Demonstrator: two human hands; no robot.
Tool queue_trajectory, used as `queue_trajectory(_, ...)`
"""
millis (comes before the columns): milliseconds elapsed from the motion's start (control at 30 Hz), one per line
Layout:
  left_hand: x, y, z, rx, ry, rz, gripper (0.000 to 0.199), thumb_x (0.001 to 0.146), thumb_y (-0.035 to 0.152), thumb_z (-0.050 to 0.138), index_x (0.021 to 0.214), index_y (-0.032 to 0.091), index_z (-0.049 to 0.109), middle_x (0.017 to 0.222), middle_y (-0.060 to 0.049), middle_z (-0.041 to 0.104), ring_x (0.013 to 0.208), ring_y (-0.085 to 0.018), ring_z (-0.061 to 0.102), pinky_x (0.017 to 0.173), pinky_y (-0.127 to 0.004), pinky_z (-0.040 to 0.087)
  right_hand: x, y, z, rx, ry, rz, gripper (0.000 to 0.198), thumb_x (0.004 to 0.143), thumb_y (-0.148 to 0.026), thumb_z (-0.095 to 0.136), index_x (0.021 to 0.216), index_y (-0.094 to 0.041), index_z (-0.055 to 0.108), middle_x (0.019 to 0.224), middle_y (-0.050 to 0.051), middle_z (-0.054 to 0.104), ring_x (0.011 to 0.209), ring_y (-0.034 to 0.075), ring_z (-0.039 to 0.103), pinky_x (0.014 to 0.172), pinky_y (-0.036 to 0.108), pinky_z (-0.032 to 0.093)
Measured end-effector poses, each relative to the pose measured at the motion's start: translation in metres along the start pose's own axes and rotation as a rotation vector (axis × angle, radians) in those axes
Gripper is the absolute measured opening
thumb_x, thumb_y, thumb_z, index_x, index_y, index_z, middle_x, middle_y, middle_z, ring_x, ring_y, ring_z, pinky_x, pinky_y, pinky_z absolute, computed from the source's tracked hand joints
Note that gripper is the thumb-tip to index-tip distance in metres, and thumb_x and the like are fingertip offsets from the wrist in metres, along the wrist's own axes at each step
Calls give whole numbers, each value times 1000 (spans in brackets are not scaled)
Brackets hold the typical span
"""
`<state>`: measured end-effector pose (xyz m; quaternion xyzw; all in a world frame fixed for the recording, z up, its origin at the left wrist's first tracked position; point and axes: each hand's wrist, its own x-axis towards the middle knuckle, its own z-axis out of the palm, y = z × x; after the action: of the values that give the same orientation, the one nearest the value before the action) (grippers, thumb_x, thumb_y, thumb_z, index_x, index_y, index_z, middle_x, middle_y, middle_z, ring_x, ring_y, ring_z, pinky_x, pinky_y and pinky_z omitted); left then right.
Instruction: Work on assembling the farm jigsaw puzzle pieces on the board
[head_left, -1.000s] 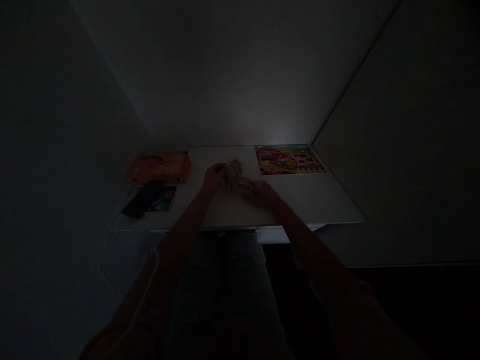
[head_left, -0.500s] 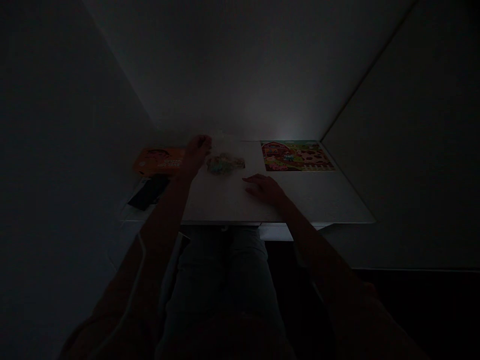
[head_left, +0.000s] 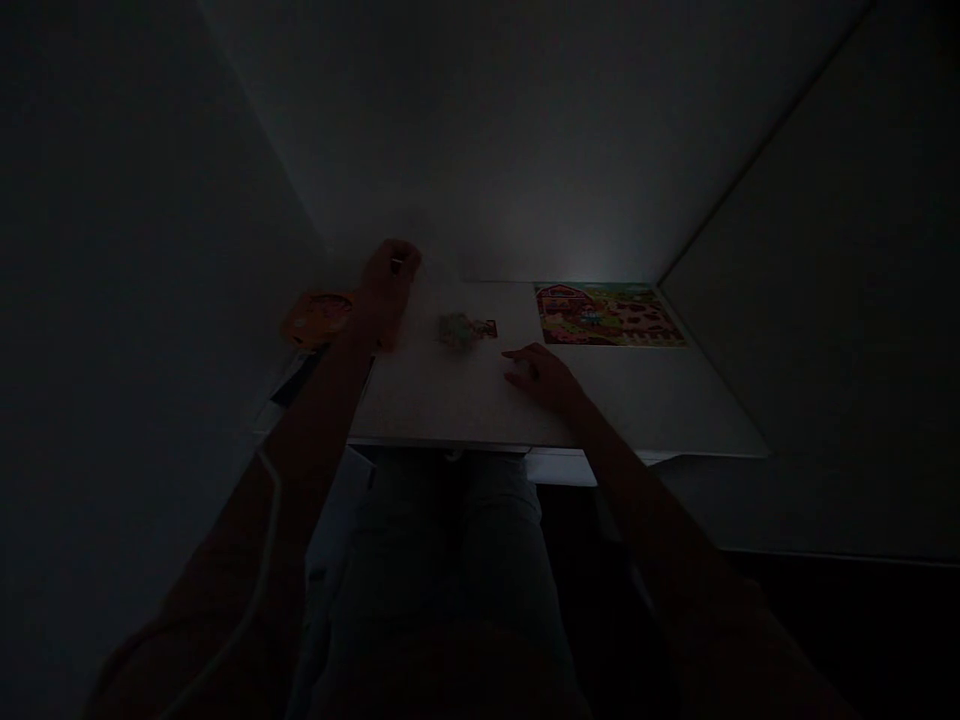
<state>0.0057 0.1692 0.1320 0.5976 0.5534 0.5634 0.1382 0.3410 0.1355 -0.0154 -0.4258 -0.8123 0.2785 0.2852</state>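
The scene is very dark. My left hand (head_left: 394,268) is raised over the back left of the white table (head_left: 442,405), fingers pinched together. A faint see-through film, like a clear plastic bag, seems to hang from it, but its edges are hard to make out. Below and right of that hand lies a blurred heap of small colourful pieces (head_left: 456,331). One flat printed piece (head_left: 487,328) sits at the heap's right side. My right hand (head_left: 544,376) is just right of the heap, near the tabletop, its index finger and thumb apart, holding nothing.
A colourful farm picture sheet (head_left: 611,315) lies at the table's back right. At the left are an orange box (head_left: 319,318), partly behind my left arm, and a dark flat object (head_left: 296,380). Walls enclose the table at the back and sides. A pale cable (head_left: 271,520) crosses my left forearm.
My left hand has risen slightly and moved back. The heap looks smaller, and a printed piece shows more plainly at its right. The view has shifted a little; my right hand keeps its pose.
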Motion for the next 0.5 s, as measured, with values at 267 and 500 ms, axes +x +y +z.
queue_trajectory(267,24,0,-35,177,80,25,12,120,17,62,121,5,62,96,0,61,84,-8,60,97,-30,54,0,4,1,27,26,-12,54,100,-59,72,153,-49,79,137,13,77,95,35,76,100,62,65)
queue_trajectory(500,65,-16,-101,345,320,55,10,124,12,51,116,7,53,113,0,56,113,-7,56,123,-36,44,1,9,3,23,29,9,54,100,-58,72,153,-51,78,133,13,78,97,37,75,101,65,65)
